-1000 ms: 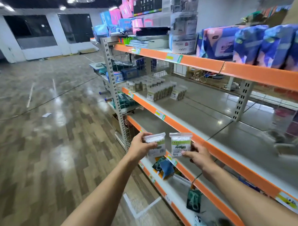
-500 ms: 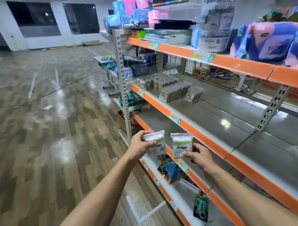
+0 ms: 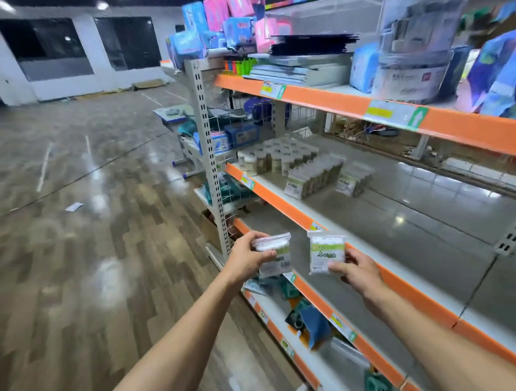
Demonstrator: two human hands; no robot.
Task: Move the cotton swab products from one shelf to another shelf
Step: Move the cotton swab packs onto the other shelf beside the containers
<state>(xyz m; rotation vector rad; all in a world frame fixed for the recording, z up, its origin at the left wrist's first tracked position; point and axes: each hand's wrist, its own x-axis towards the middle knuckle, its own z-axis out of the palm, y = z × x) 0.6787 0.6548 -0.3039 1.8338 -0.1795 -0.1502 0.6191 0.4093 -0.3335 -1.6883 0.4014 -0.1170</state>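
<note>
A shop: orange-edged shelves (image 3: 329,99) with price tags (image 3: 395,114), stocked packaged goods (image 3: 312,178).

Both forearms are bare, without visible sleeves, down to the left grip (image 3: 247,259) and right grip (image 3: 357,269).

Both bare forearms extended forward from lower frame edge, converging slightly. Left hand (image 3: 247,259) raised, fingers and thumb curled, pinching cotton swab pack (image 3: 273,253). Right hand (image 3: 356,269) level beside it, apart, fingers pinching second cotton swab pack (image 3: 325,251) upright.
</note>
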